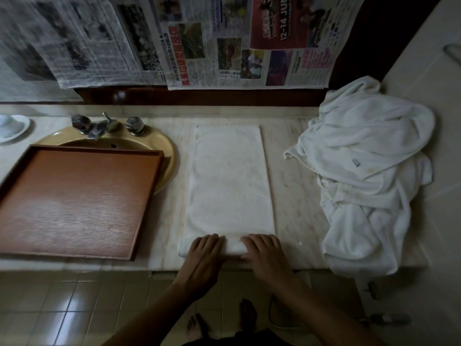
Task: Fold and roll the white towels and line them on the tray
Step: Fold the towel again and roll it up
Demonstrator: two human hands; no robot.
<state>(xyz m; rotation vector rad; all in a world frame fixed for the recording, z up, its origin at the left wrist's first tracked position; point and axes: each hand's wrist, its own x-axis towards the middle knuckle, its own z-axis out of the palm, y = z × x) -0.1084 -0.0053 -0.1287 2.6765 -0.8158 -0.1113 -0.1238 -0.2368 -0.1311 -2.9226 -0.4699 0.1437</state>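
Observation:
A white towel (228, 181), folded into a long narrow strip, lies flat on the marble counter and runs away from me. Its near end is turned into a small roll at the counter's front edge. My left hand (203, 253) and my right hand (264, 253) both rest on that roll, side by side, fingers pointing forward and bent over it. A brown wooden tray (74, 201) with nothing in it sits to the left, partly over the sink. A heap of loose white towels (369, 176) lies at the right end of the counter.
A yellow sink (164, 146) with a metal tap (98, 127) lies behind the tray. A white dish (12, 128) stands at the far left. Newspaper sheets (224, 41) hang on the wall behind. Tiled floor and my bare feet show below the counter edge.

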